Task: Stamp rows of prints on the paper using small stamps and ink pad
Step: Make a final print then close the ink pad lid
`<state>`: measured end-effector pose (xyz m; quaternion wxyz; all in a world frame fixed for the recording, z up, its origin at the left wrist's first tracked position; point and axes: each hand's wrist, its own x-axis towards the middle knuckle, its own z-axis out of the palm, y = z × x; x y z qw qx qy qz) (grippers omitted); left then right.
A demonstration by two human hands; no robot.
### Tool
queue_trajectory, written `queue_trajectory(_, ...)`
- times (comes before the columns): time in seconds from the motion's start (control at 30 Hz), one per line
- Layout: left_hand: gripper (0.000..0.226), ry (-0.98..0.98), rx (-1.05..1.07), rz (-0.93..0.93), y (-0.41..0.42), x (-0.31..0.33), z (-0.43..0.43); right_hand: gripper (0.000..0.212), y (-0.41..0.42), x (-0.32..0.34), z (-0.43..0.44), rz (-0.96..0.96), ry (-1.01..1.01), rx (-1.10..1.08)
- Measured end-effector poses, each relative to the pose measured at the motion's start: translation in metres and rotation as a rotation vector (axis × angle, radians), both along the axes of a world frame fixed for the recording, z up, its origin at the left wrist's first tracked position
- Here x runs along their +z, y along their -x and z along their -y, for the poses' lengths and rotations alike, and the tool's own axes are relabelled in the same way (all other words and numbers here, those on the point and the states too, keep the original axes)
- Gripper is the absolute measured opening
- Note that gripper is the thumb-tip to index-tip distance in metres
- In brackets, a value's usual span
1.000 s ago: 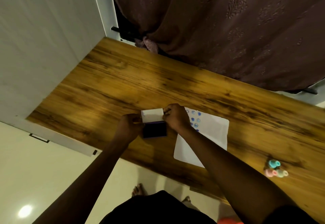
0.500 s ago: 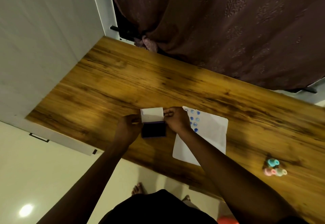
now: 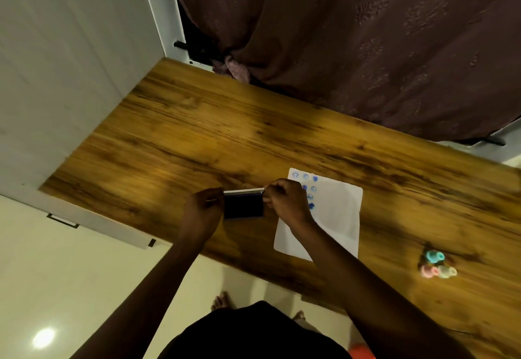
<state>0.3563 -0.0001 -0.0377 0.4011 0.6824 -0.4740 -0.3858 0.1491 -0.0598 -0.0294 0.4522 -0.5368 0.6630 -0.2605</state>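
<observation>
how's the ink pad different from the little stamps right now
The ink pad is a dark, flat rectangle gripped between the left hand and right hand, its white lid tilted up along the far edge. The stamps are small, rounded and pastel, teal and pink, clustered untouched. The ink pad sits left of the paper; the stamps lie right of it. Both rest on the wooden table.

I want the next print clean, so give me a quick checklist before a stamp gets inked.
1. Ink pad lid out of the way: not ok, it looks nearly shut, both hands on it.
2. Left hand steadying the pad: ok.
3. Right hand free to take a stamp: not ok, its fingers pinch the lid edge.
4. Stamps within reach: ok, clustered on the table to the right.
5. Paper flat with blank room: ok.
</observation>
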Motion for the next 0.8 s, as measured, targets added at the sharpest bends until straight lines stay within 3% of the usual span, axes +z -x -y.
queue_trajectory(0.27, 0.023, 0.063, -0.044, 0.007, 0.006, 0.005, -0.012, 0.01, 0.005, 0.001, -0.018, 0.103, -0.055, -0.065)
queue_trajectory(0.53, 0.018, 0.01, -0.022, 0.097, 0.01, 0.0, -0.013, 0.012, 0.009, 0.005, -0.024, -0.21, 0.082, 0.114)
queue_trajectory(0.8, 0.01, -0.05, -0.049, 0.124, 0.01, -0.005, -0.014, 0.023, 0.005, 0.001, -0.029, -0.259, 0.084, 0.156)
